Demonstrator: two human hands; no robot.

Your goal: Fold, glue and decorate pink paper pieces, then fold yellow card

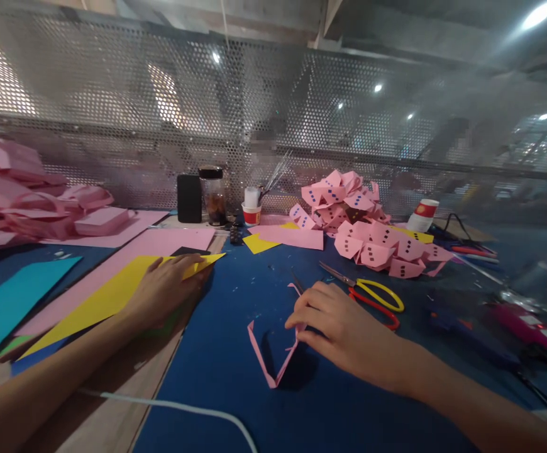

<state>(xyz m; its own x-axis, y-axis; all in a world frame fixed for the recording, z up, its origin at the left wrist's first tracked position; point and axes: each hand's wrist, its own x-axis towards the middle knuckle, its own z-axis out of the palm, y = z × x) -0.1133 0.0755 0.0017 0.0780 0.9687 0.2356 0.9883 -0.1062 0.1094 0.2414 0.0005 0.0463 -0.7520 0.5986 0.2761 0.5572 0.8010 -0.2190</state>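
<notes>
My left hand (pixel 165 290) lies flat on a yellow paper sheet (pixel 99 301) that rests on a stack of pink, teal and green sheets at the left. My right hand (pixel 344 327) pinches a bent pink paper strip (pixel 268 362) standing up in a V shape on the blue mat (pixel 236 384). Scissors with yellow and red handles (pixel 372 297) lie just beyond my right hand, blades pointing left.
A heap of folded pink paper pieces with blue dots (pixel 368 226) sits at the back right. A dark jar (pixel 213 195), a black box (pixel 189 198), a small cup (pixel 251 211) stand by the perforated metal wall. Pink paper piles (pixel 23 195) fill the left. A white cable (pixel 183 409) crosses the front.
</notes>
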